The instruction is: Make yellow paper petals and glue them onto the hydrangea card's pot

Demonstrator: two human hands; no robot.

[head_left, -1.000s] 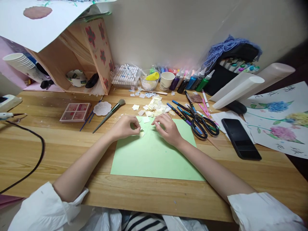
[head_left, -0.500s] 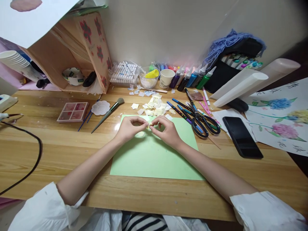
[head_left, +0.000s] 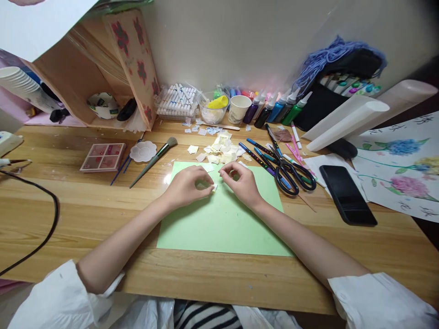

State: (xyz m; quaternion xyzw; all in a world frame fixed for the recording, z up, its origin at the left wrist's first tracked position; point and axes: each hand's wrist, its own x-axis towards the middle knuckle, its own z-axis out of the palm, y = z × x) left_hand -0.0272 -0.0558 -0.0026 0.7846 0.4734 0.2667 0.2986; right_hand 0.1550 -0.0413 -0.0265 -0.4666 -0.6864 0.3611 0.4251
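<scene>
Over the upper part of a green sheet [head_left: 222,224], my left hand [head_left: 190,185] pinches a small pale piece of paper [head_left: 214,188] between thumb and fingertips. To its right, a short gap away, my right hand [head_left: 242,183] has its thumb and index fingertip pressed together; whatever it may hold is too small to make out. A pile of torn pale yellow paper scraps [head_left: 222,145] lies just beyond the sheet's far edge. Part of another pale scrap [head_left: 207,167] shows behind my left hand.
Black scissors [head_left: 290,176] lie on pens right of the sheet, with a black phone [head_left: 348,195] farther right. A brush [head_left: 154,161], a white palette [head_left: 143,151] and a pink case [head_left: 103,157] are left. Cups and paint bottles [head_left: 265,112] stand behind.
My hands, fingertips together before, have parted slightly. The small piece stays at my left fingertips, and my right hand has moved a little to the right. The view has shifted slightly.
</scene>
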